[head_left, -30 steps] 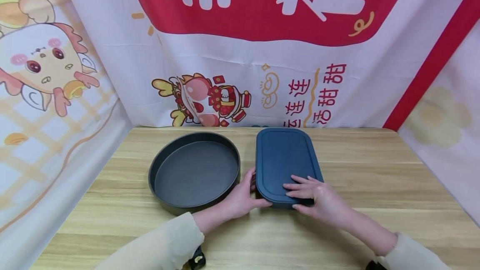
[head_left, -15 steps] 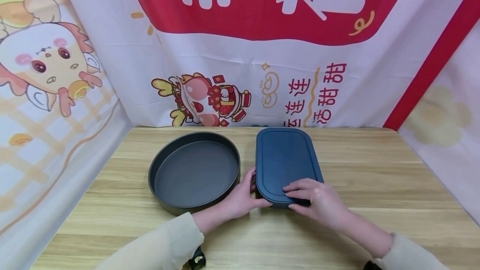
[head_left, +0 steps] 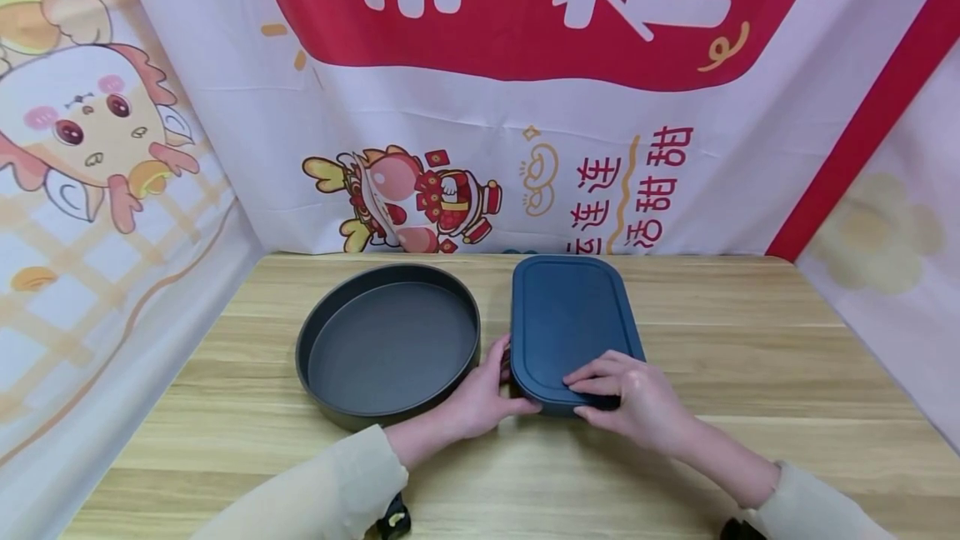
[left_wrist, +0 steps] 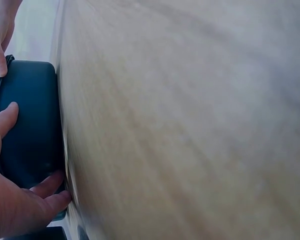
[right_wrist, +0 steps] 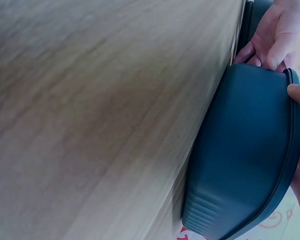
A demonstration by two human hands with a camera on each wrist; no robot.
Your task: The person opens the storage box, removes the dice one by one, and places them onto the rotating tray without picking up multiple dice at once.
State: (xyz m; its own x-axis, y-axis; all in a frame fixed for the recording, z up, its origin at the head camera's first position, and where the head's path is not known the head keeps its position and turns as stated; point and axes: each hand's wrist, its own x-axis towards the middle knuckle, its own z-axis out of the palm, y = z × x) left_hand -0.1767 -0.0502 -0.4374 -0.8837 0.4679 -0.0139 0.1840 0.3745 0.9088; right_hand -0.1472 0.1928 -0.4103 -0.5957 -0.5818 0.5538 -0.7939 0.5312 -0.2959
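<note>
A dark blue rectangular food container [right_wrist: 240, 140] stands on the table with its lid [head_left: 566, 315] on. My left hand [head_left: 480, 402] holds the container at its near left corner, thumb on the front wall and fingers along the left side. At the near right part of the lid, my right hand [head_left: 637, 402] pinches the edge: the thumb lies at the rim and the bent fingers press on top. In the right wrist view, the right thumb [right_wrist: 297, 94] sits right at the lid's rim.
A round dark grey pan [head_left: 393, 348] stands just left of the container, close by the left hand. The wooden table [head_left: 750, 340] meets a printed cloth [head_left: 420, 107] at the back, with more cloth on both sides.
The right hand's fingers have bent and drawn back toward the lid's near edge, and its thumb has shifted slightly left. The left hand, container and pan look unchanged.
</note>
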